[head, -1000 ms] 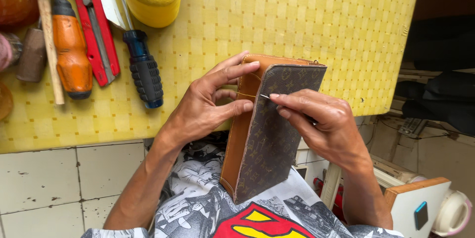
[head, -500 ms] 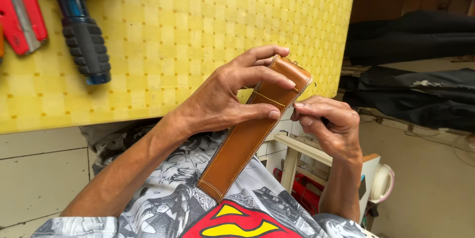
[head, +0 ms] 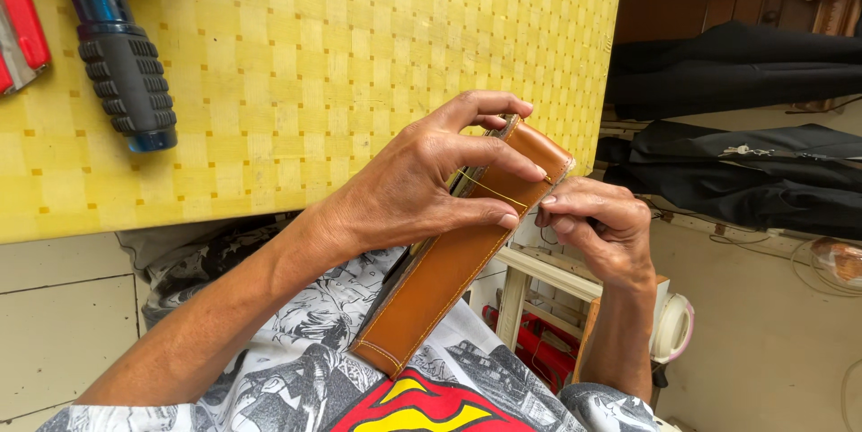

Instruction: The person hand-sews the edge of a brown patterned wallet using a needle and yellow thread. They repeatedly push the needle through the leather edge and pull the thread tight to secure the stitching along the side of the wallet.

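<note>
The left hand (head: pixel 422 185) wraps around the upper end of a tan leather piece (head: pixel 449 275), thumb and fingers closed on it, holding it tilted in the air just off the near right corner of the surface (head: pixel 341 64); its lower end rests against the printed shirt (head: pixel 296 351). The right hand (head: pixel 597 230) sits just beside the top corner of the leather, fingers pinched narrow on what seems to be a needle or thread end, too small to tell which. A thin yellow thread (head: pixel 494 191) crosses the leather face under the left thumb.

The likely trouble: the thread could slacken or snag on the corner if the pinch slips, and a needle tip so near the left fingertips could prick them. The piece hangs unsupported beyond the edge, so a loosened grip would let it slide down into the lap.

The leather is smooth, long and flat with rounded ends and a line of light stitching along its border; a darker lining shows at the top. The surface wears a yellow woven-check covering. A screwdriver handle (head: pixel 121 59), dark blue with ribbed black rubber, lies near the far left corner.
</note>
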